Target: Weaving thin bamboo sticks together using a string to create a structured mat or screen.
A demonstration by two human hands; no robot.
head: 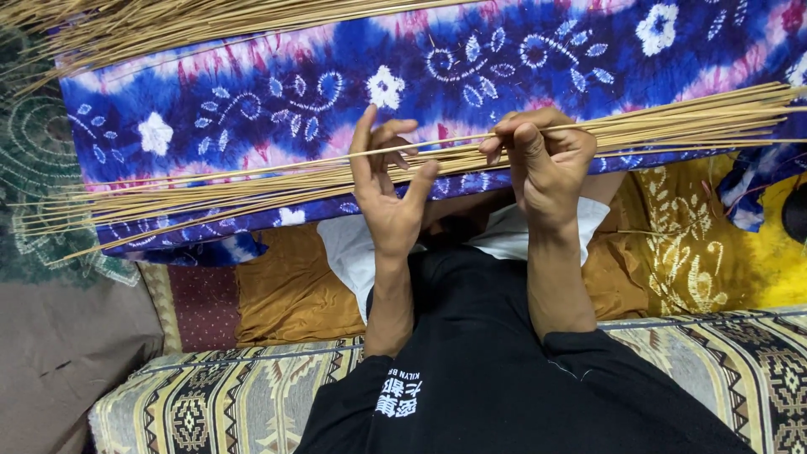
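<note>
A long bundle of thin tan sticks (672,122) lies across a blue, pink and white patterned cloth (252,92) on my lap. My right hand (545,160) is closed around the bundle near its middle, thumb over the top. My left hand (387,181) is held up just left of it, fingers spread, with fingertips pinching a single stick (252,171) that runs out to the left. The sticks fan apart toward the left end.
A second heap of tan sticks (151,25) lies along the far top edge of the cloth. A green patterned rug (34,151) is at the left, a patterned cushion (227,395) below, and yellow-brown printed fabric (689,244) at the right.
</note>
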